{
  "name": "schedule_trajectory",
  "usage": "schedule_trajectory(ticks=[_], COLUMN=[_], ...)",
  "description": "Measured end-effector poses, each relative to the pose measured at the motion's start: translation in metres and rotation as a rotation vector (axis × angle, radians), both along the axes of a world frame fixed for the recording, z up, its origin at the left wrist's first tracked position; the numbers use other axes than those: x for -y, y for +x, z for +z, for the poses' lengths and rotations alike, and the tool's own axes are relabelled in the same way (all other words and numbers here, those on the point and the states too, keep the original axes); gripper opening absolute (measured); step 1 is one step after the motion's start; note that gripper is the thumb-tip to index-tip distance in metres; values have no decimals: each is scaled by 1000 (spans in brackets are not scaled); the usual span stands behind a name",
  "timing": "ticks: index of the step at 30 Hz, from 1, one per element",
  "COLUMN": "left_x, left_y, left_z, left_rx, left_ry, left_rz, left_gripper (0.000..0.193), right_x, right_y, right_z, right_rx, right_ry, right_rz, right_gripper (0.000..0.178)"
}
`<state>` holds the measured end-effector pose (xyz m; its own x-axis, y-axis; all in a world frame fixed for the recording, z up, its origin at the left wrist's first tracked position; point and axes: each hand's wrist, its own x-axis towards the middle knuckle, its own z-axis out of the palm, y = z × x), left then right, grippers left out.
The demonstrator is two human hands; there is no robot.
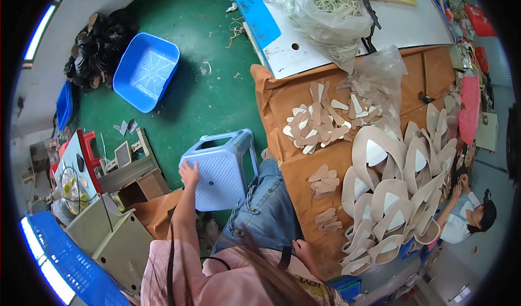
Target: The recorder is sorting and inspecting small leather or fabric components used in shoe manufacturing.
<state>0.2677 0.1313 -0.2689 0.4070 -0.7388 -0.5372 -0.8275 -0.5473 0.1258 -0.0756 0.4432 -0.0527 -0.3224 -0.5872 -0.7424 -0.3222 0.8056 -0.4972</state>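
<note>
My left hand (190,174) is on the edge of a light blue plastic stool (220,184), its fingers bent over the seat's rim. The stool is tipped, with its ribbed seat facing me and its legs pointing away, just left of my jeans. Low beside my right thigh, at the brown-covered table's (301,170) edge, is my right hand (304,250). Its fingers are small and mostly hidden. On that table, nearest the right hand, are small stacks of beige shoe-shaped pieces (328,221). Larger beige curved shoe pieces (388,200) with white patches lie heaped farther right.
A blue tub (147,72) stands on the green floor (209,99) beside a black pile (100,51). A white table (309,51) bears a plastic bag of cords (331,13). Boxes and a grey cabinet (122,241) are at left. Another person (461,219) works at far right.
</note>
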Motion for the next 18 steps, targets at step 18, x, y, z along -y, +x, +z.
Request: schedule_trajectory(ticks=[18], left_x=[75], left_y=[-16], left_z=[-55], left_rx=[96], left_ry=[568], left_rz=[-1213], left_gripper=[54], right_x=[79], right_y=[88], right_z=[-117], right_rx=[115], right_ry=[4], right_rz=[-269], right_gripper=[47])
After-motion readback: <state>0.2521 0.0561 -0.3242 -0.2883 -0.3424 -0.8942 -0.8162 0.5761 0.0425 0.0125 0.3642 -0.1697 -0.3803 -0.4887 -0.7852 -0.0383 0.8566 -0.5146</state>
